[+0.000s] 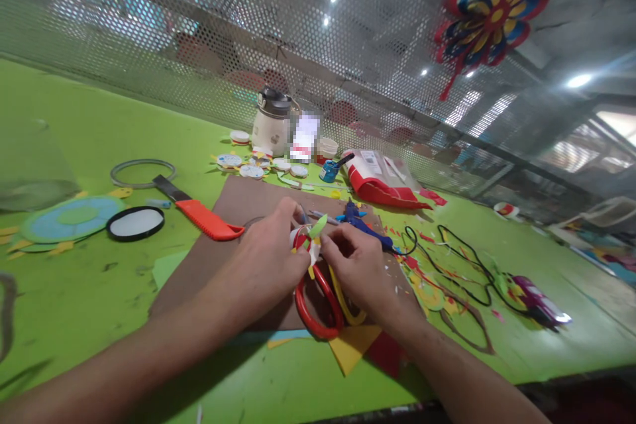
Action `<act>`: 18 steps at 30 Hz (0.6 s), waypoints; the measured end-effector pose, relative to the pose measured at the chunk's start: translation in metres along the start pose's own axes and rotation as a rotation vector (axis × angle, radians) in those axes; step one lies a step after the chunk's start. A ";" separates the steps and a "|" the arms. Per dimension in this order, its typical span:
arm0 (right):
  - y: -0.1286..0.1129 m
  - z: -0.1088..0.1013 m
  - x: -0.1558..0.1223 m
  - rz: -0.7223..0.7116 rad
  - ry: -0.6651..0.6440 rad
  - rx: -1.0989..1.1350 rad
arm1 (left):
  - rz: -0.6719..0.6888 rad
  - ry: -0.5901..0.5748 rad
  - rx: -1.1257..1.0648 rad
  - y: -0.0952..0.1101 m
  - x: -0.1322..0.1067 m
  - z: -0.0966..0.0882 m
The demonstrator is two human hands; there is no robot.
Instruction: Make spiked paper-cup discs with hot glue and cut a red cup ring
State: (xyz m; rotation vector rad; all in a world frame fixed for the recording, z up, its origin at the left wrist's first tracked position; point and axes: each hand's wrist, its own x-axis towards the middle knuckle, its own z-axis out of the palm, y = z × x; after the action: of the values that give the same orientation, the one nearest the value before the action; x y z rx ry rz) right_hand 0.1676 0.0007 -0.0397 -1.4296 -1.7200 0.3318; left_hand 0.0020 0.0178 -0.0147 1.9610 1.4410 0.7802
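My left hand (271, 252) and my right hand (355, 265) meet over a brown board (238, 202), both closed on a small paper craft piece (314, 238) with a green leaf-shaped bit, white and red parts. Red-and-yellow-handled scissors (320, 308) lie just under my hands, the handles toward me. Yellow and red paper scraps (355, 344) lie below my right wrist.
An orange-handled knife (199, 212), a black-rimmed round mirror (135, 222), a grey ring (142, 173) and a blue-green paper disc (69, 218) lie left. A white jar (271, 122), a blue glue gun (360, 222), a red-white bag (382, 179) and a black cord (462, 265) lie behind and right. Perforated metal screen runs along the back.
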 end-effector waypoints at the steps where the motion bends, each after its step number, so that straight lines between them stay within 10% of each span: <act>1: 0.000 -0.002 0.001 0.050 -0.006 0.024 | -0.009 0.004 -0.007 0.000 0.001 0.000; 18: -0.003 0.000 0.002 0.097 -0.109 0.055 | -0.001 -0.029 -0.017 0.003 -0.001 -0.001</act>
State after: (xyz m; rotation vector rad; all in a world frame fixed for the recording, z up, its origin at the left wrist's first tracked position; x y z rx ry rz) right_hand 0.1657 0.0014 -0.0372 -1.4813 -1.7183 0.5142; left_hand 0.0028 0.0165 -0.0119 1.9508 1.4137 0.7576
